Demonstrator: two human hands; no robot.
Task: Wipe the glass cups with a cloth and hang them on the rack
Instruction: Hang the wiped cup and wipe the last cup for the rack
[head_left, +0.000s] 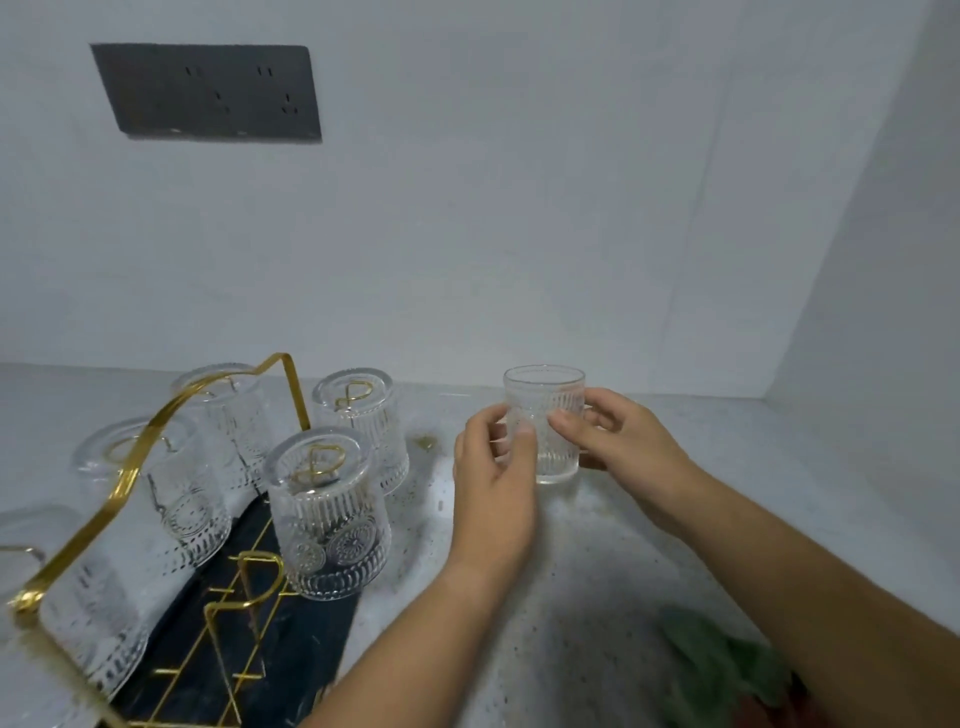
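Glass, ribbed and clear, is what both hands are closed on: the cup (544, 423) stands upright between them, the left hand (493, 483) pinching its near side with thumb and fingers, the right hand (623, 441) curled round its far side. Whether its base touches the speckled counter (597, 571) or hangs just above it I cannot tell. Neither hand has the green cloth (727, 670), which lies blurred beside the right forearm, so the step looks like hanging, not wiping. To do it well, I would keep both grips low on the ribs, turn the mouth downward clear of the counter, then carry it left of the left hand to the rack (156, 431) — a bare gold peg (262, 558) seems free there, just nearer than the closest hung cup (327, 514). Lower it straight, slowly, so the glasses do not knock together.
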